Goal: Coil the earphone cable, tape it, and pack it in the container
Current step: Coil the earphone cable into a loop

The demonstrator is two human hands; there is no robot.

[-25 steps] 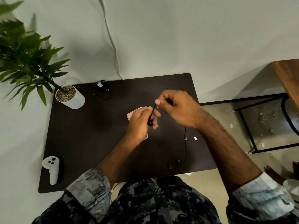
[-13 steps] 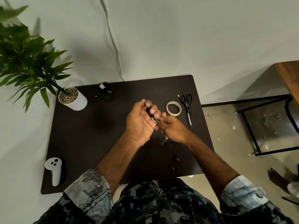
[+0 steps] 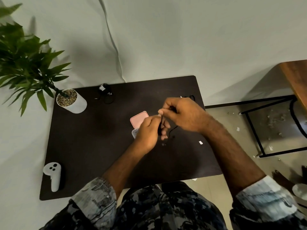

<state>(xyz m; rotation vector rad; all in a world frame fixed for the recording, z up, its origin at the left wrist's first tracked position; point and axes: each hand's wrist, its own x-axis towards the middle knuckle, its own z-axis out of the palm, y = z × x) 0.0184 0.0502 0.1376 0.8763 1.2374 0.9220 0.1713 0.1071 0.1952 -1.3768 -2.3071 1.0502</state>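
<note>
My left hand point(image 3: 148, 132) holds loops of the thin black earphone cable point(image 3: 172, 130) over the middle of the dark table point(image 3: 93, 146). My right hand point(image 3: 184, 114) is raised just right of it and pinches the cable's free run. A short tail with the earbuds dangles below the hands. The pink-lidded container point(image 3: 138, 119) lies partly hidden behind my left hand. The tape roll is hidden behind my right hand, and only the scissors' handle point(image 3: 191, 97) shows above it.
A second coiled black cable point(image 3: 106, 93) lies at the table's back. A potted plant point(image 3: 69, 100) stands at the back left. A white controller point(image 3: 53, 175) rests at the front left. A small white scrap point(image 3: 200, 142) lies on the right. A black metal frame point(image 3: 255, 130) stands to the right.
My right hand rose from below my left hand to above and right of it, drawing cable around. It now covers the tape roll and scissors, and the container shows again.
</note>
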